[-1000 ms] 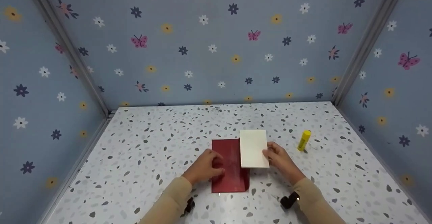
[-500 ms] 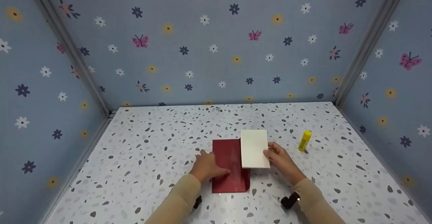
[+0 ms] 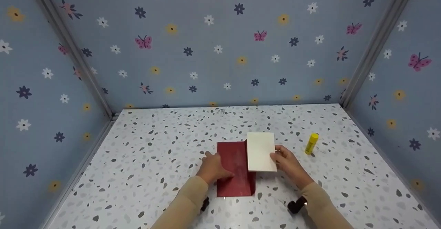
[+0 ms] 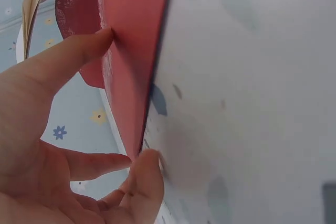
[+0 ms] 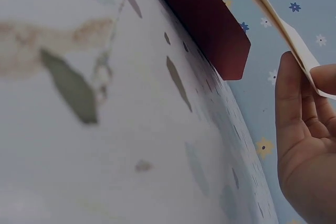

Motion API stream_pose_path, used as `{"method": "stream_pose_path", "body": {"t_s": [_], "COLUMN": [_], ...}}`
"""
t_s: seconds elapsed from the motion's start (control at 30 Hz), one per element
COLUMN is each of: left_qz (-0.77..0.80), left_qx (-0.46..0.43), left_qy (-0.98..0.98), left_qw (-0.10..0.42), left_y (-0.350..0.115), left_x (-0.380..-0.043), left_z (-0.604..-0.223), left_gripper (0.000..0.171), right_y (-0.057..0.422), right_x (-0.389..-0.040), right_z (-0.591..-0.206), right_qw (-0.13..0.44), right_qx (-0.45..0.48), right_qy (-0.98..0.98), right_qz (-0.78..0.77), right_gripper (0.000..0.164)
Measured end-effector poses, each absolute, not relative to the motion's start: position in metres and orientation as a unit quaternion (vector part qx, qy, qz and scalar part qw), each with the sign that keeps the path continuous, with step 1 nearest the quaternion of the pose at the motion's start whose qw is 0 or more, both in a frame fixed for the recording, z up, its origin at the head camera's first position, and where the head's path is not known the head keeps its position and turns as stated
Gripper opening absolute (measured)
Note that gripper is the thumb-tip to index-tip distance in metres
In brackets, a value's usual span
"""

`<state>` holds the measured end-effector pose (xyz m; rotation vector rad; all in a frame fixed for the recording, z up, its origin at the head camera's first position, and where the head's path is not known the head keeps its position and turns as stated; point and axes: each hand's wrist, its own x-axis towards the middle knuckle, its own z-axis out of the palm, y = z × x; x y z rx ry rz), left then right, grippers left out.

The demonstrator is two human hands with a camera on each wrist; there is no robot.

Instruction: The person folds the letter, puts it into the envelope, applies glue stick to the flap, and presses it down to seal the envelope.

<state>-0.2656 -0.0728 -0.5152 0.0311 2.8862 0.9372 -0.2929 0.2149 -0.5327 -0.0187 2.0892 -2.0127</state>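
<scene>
A dark red cover (image 3: 237,160) lies unfolded on the speckled table, its right part raised along a fold. On its bare left part my left hand (image 3: 211,168) presses the outstretched thumb; the other fingers rest by the cover's left edge. In the left wrist view a whitish smear runs along the red surface (image 4: 131,40). My right hand (image 3: 288,163) pinches a cream paper booklet (image 3: 262,152) at its right edge, thumb in front and fingers behind. The booklet stands over the cover's right part, hiding much of it. Its leaves (image 5: 286,30) fan slightly apart in the right wrist view.
A yellow glue stick (image 3: 311,144) stands on the table, right of my right hand. Blue walls with flowers and butterflies (image 3: 220,42) enclose the table (image 3: 165,129) at the back and both sides. Black wrist devices (image 3: 296,205) sit under the sleeves.
My left hand has moved right and spread, its thumb now lying on the red cover and its fingers at the left edge. The right hand and booklet stay nearly still.
</scene>
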Motion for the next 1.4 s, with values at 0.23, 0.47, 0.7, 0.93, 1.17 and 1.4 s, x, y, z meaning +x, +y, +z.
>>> {"method": "stream_pose_path", "body": {"t_s": [0.23, 0.47, 0.7, 0.93, 1.17, 1.4], "left_qz": [0.337, 0.376, 0.381, 0.406, 0.414, 0.441], "left_qx": [0.013, 0.013, 0.008, 0.028, 0.051, 0.055], "left_qy": [0.94, 0.925, 0.924, 0.913, 0.907, 0.893], "left_qw": [0.054, 0.05, 0.045, 0.042, 0.048, 0.064], "left_y": [-0.072, -0.074, -0.074, -0.077, -0.082, -0.084], "left_x": [-0.268, -0.27, -0.269, -0.27, -0.272, -0.273], "left_z": [-0.517, -0.519, -0.521, -0.523, -0.526, -0.528], "left_gripper": [0.086, 0.08, 0.093, 0.106, 0.122, 0.099], "right_y": [0.216, 0.216, 0.213, 0.213, 0.216, 0.216], "right_x": [-0.292, -0.291, -0.292, -0.293, -0.291, -0.291], "right_z": [-0.532, -0.531, -0.529, -0.529, -0.532, -0.533], "right_qw": [0.123, 0.115, 0.118, 0.118, 0.123, 0.114], "right_qx": [-0.012, -0.004, 0.011, 0.019, 0.016, 0.001], "right_qy": [0.715, 0.721, 0.73, 0.731, 0.729, 0.72], "right_qz": [-0.688, -0.684, -0.673, -0.672, -0.673, -0.685], "right_gripper": [0.04, 0.043, 0.04, 0.04, 0.039, 0.04]}}
